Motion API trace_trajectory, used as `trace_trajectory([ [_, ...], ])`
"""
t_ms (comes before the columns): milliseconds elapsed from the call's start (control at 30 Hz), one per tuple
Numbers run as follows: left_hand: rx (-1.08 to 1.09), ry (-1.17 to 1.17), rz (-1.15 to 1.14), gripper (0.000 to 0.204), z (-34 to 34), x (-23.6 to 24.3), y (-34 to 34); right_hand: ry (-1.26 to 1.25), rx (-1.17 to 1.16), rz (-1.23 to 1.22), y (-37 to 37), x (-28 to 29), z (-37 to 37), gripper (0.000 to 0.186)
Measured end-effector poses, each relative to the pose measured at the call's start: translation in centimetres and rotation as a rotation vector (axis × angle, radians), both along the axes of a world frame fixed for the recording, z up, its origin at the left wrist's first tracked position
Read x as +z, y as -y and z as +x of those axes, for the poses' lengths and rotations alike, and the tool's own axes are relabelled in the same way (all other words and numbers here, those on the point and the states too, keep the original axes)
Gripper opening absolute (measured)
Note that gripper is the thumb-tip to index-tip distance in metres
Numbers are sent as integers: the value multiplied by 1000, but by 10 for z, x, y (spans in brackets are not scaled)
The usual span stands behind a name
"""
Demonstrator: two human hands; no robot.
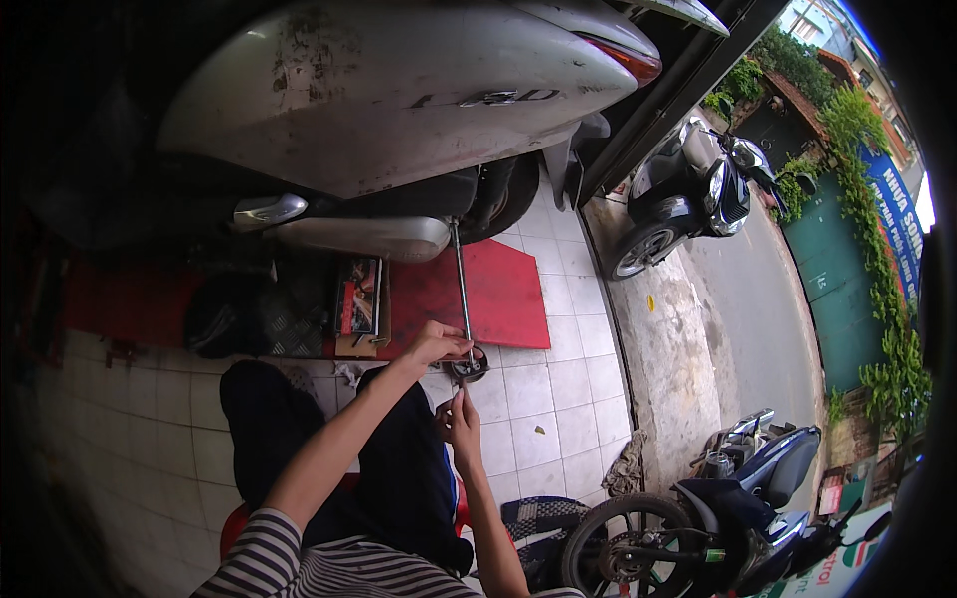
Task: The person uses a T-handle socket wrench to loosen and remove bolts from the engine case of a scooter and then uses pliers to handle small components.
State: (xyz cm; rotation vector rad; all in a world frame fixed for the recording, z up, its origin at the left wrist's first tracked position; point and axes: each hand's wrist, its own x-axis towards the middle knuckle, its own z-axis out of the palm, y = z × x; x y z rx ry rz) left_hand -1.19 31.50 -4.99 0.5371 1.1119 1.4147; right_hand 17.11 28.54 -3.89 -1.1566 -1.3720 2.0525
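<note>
Seated position, viewed from above: the person sits low on a red stool [239, 523], knees toward a silver scooter [399, 90] raised on a red ramp plate [498, 289].

A long metal rod [461, 284] runs from under the scooter's body, beside the exhaust muffler [359, 237], down to the tiled floor [558, 399]. Its lower end meets a small round metal part [469, 367] lying on the tiles at the ramp's edge.

The left hand [439, 344] is closed around the lower end of the rod, just above the round part; the grip appears to steady the rod against the floor. The right hand [459, 419] sits just below and near it, fingers pinched together on something small and thin; what it holds is too small to identify. Both hands work close together, evidently so that one fixes while the other adjusts.

A flat printed box [359, 299] lies on the ramp beside a dark bag [224, 319]. A rag [626, 466] lies at the kerb. A blue motorcycle [698, 538] stands at lower right; another scooter [688, 194] is parked on the street [768, 319].
</note>
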Motion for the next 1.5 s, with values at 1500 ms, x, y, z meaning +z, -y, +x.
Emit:
trace_trajectory([
  [1500, 85, 53, 37, 23, 7, 2, -1, -254, -126, -173, -7, 1, 11, 57],
])
